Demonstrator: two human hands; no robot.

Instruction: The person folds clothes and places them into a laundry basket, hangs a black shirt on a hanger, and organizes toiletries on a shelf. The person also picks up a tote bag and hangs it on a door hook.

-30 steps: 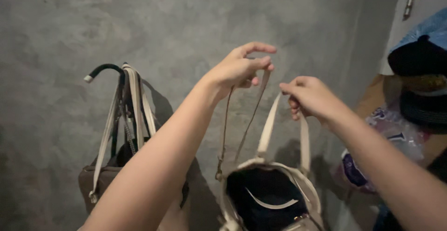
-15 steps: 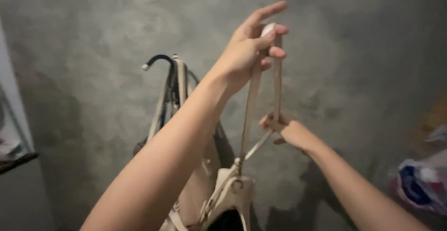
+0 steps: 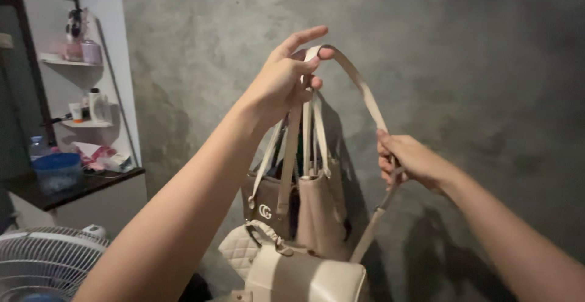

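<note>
The left hand [image 3: 286, 83] pinches the top of the long cream leather shoulder strap [image 3: 359, 86] high against the grey wall, over hanging tan handbags [image 3: 298, 198]. The right hand [image 3: 411, 159] closes around the strap lower down, its cream bag [image 3: 304, 274] dangling below; the strap looks mid-hanging, so a steady lift seems called for

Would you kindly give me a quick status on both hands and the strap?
Left hand pinching cream strap up high. Right hand gripping strap lower down. Cream bag hanging below, in front of hung bags.
</note>
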